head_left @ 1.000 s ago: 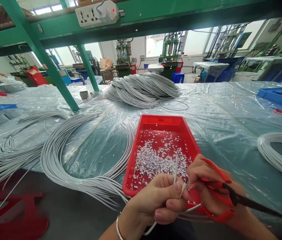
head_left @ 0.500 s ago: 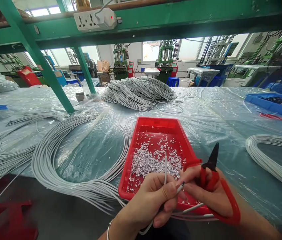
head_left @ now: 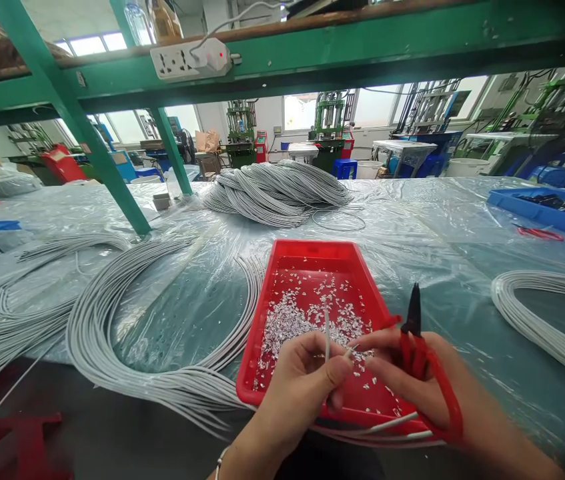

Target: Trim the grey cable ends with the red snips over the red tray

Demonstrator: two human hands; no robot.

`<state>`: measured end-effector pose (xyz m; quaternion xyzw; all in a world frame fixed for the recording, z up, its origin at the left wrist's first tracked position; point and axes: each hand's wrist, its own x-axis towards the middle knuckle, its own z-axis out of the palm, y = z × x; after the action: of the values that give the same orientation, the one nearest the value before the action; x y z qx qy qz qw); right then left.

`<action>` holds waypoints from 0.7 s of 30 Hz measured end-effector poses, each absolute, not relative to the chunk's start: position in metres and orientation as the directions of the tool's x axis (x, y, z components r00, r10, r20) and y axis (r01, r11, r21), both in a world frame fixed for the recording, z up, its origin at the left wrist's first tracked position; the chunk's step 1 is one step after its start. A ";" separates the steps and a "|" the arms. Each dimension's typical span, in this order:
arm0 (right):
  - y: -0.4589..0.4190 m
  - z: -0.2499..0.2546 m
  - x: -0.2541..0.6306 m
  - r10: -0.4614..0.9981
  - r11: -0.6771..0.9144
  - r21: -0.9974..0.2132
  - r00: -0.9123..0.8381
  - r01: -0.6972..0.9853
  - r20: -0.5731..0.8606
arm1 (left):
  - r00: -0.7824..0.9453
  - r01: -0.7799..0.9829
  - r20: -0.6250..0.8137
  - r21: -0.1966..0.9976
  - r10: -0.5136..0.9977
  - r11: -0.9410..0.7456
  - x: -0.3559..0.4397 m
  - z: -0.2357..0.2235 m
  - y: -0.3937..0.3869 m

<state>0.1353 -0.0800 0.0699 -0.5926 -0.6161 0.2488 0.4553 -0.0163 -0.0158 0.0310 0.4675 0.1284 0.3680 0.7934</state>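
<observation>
My left hand [head_left: 295,393] is closed on a thin light-grey cable [head_left: 327,337], pinching it near its end between thumb and fingers. One length of the cable stands up above the fist, and a short end with fine strands points toward my right hand. My right hand [head_left: 435,383] holds red-handled scissors [head_left: 414,317] in the palm, black blades pointing up and nearly together. Its thumb and index finger reach to the cable end, slightly apart. Under both hands lies a red tray [head_left: 312,248] scattered with small silvery scraps [head_left: 287,320].
A bundle of grey cables [head_left: 87,320] curves on the left, and another coil [head_left: 537,313] lies right. A large cable pile [head_left: 277,193] sits behind the tray. A blue tray [head_left: 502,200] stands far right. A green shelf frame [head_left: 312,63] crosses above with a power strip [head_left: 177,61].
My right fingers have loosened and drawn slightly away from the cable end, where fine strands now show. The scissors have turned more upright. The view has shifted slightly.
</observation>
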 end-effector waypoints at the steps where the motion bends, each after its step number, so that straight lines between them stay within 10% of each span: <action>1: -0.081 0.070 0.131 0.949 0.181 -0.836 0.130 0.517 0.286 | 0.659 -0.458 0.135 0.852 0.740 0.253 -0.015 0.032 -0.017; 9: -0.089 0.072 0.103 0.862 0.035 -0.812 0.394 0.582 0.320 | 0.295 -0.295 0.296 0.933 0.908 -0.209 -0.013 0.030 -0.032; 21: -0.065 0.075 0.141 0.953 0.066 -0.688 0.158 0.722 0.257 | 0.780 -0.463 0.110 0.763 0.616 0.451 -0.015 0.027 -0.016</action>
<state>0.1406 -0.0649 0.0750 -0.6653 -0.6297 0.1565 0.3692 -0.0154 -0.0156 0.0267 0.4162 0.0913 0.3186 0.8467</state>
